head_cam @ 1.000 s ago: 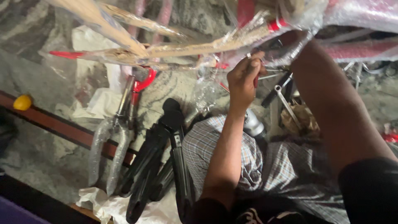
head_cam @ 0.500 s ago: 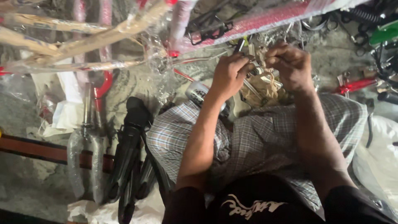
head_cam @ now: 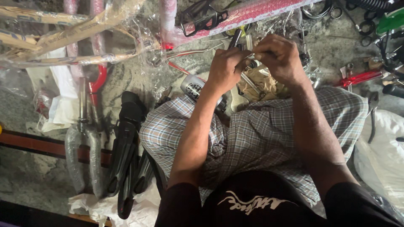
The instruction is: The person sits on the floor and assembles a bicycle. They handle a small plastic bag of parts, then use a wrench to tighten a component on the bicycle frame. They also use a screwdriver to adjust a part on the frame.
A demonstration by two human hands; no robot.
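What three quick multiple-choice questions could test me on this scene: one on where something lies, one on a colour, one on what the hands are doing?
1. Where do the black plastic parts lie?
A. By the person's left knee
B. By the right knee
C. On the lap

2. What colour is the bubble-wrapped tube at the top?
A. Blue
B. Red
C. Yellow

3. How are the hands placed?
A. Both resting flat on the floor
B. Far apart, each idle
C. Close together, working a small metal part

Answers:
1. A, they sit on the floor beside the checked cloth on the person's left.
2. B, red shows through the wrap.
3. C, the left hand and right hand meet over a small metal part, fingers pinched on it.
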